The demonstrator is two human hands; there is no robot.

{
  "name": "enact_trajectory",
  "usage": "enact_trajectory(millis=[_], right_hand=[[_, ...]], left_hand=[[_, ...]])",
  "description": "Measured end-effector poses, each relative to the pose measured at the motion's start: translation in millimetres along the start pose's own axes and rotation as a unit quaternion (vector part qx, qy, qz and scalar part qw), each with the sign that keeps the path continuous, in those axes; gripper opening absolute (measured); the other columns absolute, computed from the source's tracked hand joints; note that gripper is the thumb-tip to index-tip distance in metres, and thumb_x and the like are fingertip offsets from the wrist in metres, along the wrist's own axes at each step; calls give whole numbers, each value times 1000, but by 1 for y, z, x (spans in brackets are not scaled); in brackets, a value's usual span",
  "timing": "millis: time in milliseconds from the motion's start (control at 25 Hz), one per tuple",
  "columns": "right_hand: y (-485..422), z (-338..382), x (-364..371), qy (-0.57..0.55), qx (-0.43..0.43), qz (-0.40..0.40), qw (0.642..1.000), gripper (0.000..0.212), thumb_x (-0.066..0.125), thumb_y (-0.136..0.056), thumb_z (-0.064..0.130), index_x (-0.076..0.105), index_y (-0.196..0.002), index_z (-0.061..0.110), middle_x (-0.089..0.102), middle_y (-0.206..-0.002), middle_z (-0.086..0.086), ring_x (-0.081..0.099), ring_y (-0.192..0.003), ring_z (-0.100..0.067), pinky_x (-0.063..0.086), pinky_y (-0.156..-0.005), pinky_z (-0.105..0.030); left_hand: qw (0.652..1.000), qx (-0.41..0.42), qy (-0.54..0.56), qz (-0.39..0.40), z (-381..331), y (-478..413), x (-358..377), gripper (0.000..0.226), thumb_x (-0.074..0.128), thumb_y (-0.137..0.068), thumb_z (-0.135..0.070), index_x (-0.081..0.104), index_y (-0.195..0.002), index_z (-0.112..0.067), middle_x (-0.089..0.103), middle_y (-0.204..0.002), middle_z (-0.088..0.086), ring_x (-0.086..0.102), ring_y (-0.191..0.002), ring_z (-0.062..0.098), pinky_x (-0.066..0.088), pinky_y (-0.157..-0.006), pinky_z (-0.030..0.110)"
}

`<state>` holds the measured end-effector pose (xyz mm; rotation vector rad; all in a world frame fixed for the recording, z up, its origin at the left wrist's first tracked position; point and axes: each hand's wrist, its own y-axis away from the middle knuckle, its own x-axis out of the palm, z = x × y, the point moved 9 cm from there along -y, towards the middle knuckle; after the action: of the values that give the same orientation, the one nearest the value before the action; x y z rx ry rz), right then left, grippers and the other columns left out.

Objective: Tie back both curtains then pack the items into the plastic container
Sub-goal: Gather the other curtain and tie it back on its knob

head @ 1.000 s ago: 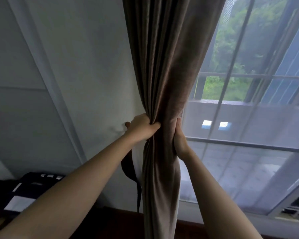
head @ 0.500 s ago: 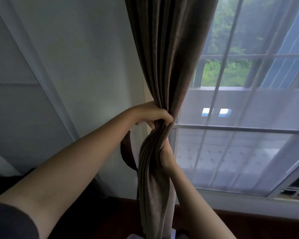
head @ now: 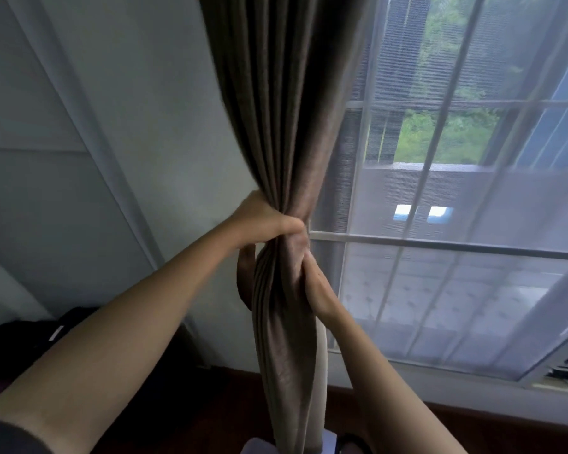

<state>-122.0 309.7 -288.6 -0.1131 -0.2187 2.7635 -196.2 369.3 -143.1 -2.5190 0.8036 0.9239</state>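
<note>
Brown curtain (head: 286,132) hangs gathered into a narrow bunch between the pale wall (head: 151,126) and the sheer-covered window (head: 456,273). Her left hand (head: 263,221) is closed tight around the bunch from the wall side, and the right hand (head: 315,286) grips the folds just below it on the window side. A dark tieback strap (head: 245,276) loops down beside the fabric, under the left wrist.
</note>
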Motion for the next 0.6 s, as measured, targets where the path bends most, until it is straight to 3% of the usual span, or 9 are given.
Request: enact_trajectory(millis=[120,200,360,520,600], right_hand=[[-10,-19,-12,3,72,-39,997,62,14,-93,58,36,-142,27,49,-134,-2,44,-128,-17,29,-108,-33],[-19,-24,-8,38,82,-28,995,56,13,-100,48,47,-135,20,54,-129,-5,48,-123,-18,32,-104,-31],[-45,-33,27,144,93,53,984,47,24,-101,43,54,-128,19,53,-125,5,47,-119,-11,34,-102,-29],[-89,-65,60,255,100,83,958,34,43,-95,36,58,-123,23,52,-134,-4,44,-127,-21,36,-107,-40],[-105,-77,70,271,113,88,952,30,48,-94,29,61,-119,20,52,-133,-4,44,-127,-22,36,-104,-32]], left_hand=[[998,-31,23,-42,31,6,-49,60,77,-48,-32,66,-106,-18,69,-98,-1,66,-83,9,58,-67,29],[999,-30,13,-38,40,11,-77,58,75,-49,-32,64,-105,-22,67,-99,-4,64,-86,6,58,-73,31],[999,-25,9,-21,49,23,-109,50,74,-56,-28,59,-104,-29,64,-101,-10,60,-93,4,51,-75,22],[999,-25,3,-31,57,24,-127,45,80,-66,-16,58,-102,-28,63,-101,-9,57,-91,-2,45,-74,14],[999,-24,-6,-30,60,22,-132,39,78,-71,-10,57,-96,-31,62,-99,-8,56,-88,-3,46,-77,14]])
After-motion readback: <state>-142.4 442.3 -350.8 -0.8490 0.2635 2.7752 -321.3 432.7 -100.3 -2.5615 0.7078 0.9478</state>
